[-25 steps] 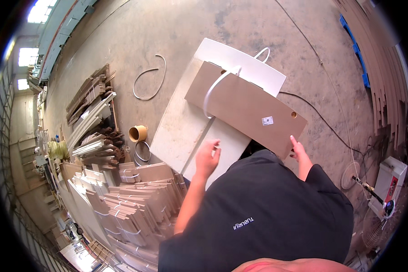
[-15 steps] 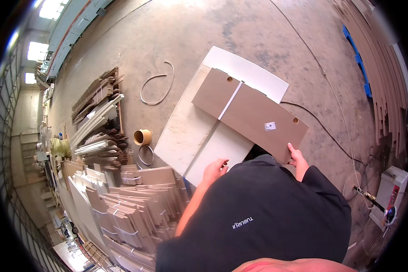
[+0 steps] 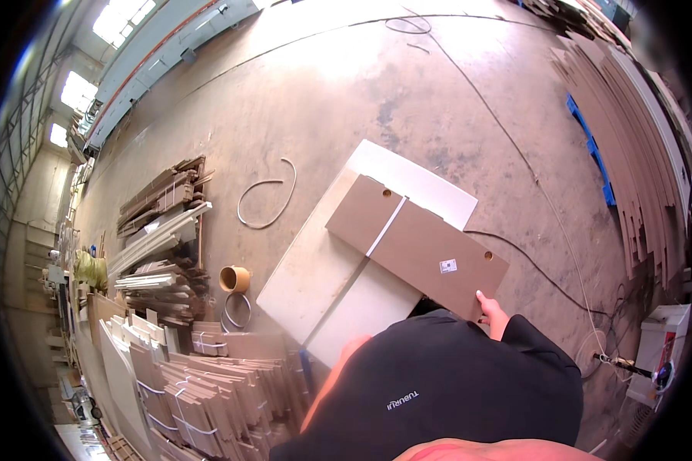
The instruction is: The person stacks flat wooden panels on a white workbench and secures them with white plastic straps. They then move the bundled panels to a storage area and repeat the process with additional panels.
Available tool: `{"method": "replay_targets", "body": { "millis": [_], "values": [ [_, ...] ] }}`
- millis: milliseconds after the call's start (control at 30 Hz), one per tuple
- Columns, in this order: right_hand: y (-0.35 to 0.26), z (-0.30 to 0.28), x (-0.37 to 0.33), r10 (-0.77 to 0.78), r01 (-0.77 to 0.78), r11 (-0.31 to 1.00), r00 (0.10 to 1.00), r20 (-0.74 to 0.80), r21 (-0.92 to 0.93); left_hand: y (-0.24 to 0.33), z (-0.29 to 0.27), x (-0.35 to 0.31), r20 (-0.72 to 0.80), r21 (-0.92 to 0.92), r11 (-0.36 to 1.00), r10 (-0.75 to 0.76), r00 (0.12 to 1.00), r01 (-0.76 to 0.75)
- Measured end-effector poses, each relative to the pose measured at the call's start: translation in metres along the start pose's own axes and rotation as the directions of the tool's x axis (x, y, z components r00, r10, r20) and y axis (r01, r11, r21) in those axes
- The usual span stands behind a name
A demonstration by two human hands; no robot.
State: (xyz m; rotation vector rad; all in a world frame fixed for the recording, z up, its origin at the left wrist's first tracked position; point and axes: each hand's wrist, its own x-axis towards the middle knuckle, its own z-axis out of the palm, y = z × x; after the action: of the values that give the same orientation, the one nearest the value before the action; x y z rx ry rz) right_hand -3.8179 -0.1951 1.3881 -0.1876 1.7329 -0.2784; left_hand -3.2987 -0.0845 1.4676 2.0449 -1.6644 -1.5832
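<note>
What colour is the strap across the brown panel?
White; the strap shows best in the head view.

Two hands (image 3: 493,309), two holes (image 3: 488,256), one label (image 3: 447,266)

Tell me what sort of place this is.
Probably a board or furniture-panel workshop: strapped brown boards at lower left, long boards piled at right, and a strapped brown panel on a white surface.

Head view, one. Mount: left of two side-by-side fisheye cameras, head-worn. Aim: steeply downward and forward, over the wearer's shirt (image 3: 461,376), which fills the lower middle and partly masks the left hand (image 3: 352,349). Range: shirt close; panel (image 3: 419,247) farther, near mid-frame; floor (image 3: 338,104) beyond. Field: very wide, windows (image 3: 78,92) upper left, boards (image 3: 619,146) right; edges bowed, rim black.
</note>
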Motion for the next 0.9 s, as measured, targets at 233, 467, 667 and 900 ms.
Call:
{"method": "replay_targets", "body": {
  "millis": [233, 467, 667, 900],
  "values": [
    [-0.016, 0.006, -0.007, -0.036, 0.029, 0.995, 0.997, -0.069, -0.1, -0.081, 0.027, -0.005, 0.0, -0.153, 0.981, -0.118, 0.993, 0.116],
    [-0.012, 0.004, -0.001, -0.029, 0.025, 0.995, 0.999, -0.042, -0.094, -0.119, 0.013, -0.028, -0.069, -0.191, 0.966, -0.189, 0.98, 0.173],
    [-0.014, 0.003, -0.012, -0.03, 0.03, 0.998, 1.0, 0.003, -0.046, -0.123, 0.016, -0.031, -0.047, -0.301, 0.917, -0.29, 0.956, 0.264],
    [-0.009, -0.003, -0.003, -0.028, 0.025, 0.999, 0.995, 0.093, 0.032, -0.139, 0.054, -0.009, -0.039, -0.321, 0.927, -0.217, 0.975, 0.194]
  ]
}}
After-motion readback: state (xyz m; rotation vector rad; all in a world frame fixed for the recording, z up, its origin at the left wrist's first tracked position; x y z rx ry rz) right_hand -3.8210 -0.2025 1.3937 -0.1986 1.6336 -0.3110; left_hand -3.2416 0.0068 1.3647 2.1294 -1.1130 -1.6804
